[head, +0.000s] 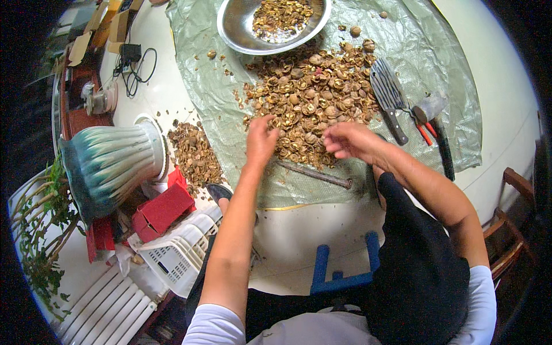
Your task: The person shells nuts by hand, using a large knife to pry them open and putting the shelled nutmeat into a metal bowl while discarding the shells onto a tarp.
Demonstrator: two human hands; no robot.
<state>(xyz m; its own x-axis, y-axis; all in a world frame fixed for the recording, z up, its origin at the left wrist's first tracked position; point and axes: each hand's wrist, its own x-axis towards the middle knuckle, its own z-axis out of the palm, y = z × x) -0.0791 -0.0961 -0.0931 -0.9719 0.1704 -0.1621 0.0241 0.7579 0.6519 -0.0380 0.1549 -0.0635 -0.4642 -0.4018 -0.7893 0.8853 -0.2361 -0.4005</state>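
A broad heap of walnuts and cracked walnut shells (308,101) lies before me on a green woven plastic sheet (207,56). At the heap's left edge is my left hand (262,140), its thumb and index finger apart with nothing visible between them. Over the lower right edge of the heap hovers or rests my right hand (347,140), fingers partly curled; what lies under them is hidden. A rusty metal rod (315,174) lies just below both hands. Beyond the heap stands a steel basin (235,30) holding walnut kernels (282,17).
On the right lie a cleaver (390,95), red-handled pliers (424,133) and a hammer (429,108). Left are a shell pile (196,153), a tipped ceramic plant pot (116,161), a red box (164,211) and a white plastic basket (177,258). A blue stool (340,282) stands below.
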